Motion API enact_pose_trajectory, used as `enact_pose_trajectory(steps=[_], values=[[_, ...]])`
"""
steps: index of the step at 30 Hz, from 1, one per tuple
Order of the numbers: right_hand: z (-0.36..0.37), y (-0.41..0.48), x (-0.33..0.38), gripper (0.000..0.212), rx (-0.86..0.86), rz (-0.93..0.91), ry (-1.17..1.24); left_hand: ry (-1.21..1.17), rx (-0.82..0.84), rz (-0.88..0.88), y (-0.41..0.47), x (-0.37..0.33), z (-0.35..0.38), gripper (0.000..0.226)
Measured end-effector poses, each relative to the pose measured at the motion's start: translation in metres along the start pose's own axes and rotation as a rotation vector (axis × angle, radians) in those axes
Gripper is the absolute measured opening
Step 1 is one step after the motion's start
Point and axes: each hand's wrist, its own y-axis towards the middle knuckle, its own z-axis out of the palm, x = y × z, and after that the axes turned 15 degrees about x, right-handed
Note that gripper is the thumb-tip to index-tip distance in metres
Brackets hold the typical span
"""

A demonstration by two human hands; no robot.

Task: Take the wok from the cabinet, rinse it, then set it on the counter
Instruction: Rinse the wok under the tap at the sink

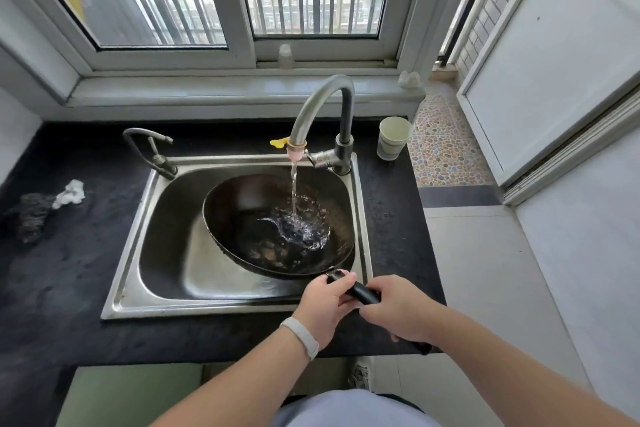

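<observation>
gripping the wok's black handle (363,293), the left hand (323,303) wraps it near the pan and the right hand (401,310) closes around its outer end. the wok (263,218) sits tilted in the sink (166,253) ahead of both hands, handle pointing back toward the person. faucet (322,111) water pools in it. a paper cup (393,137) stands on the table beyond the right hand.

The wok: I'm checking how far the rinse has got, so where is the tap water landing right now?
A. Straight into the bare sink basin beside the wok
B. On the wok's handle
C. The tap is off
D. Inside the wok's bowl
D: the stream from the faucet falls into the bowl of the wok and splashes there, while the left hand and right hand grip its handle over the sink.
</observation>
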Motion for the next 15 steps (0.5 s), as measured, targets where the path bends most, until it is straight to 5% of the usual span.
enact_pose_trajectory(steps=[15], values=[[0.008, -0.006, 0.007, 0.012, -0.089, -0.101, -0.389, -0.153, 0.011, 0.043, -0.007, 0.006, -0.003, 0.007]])
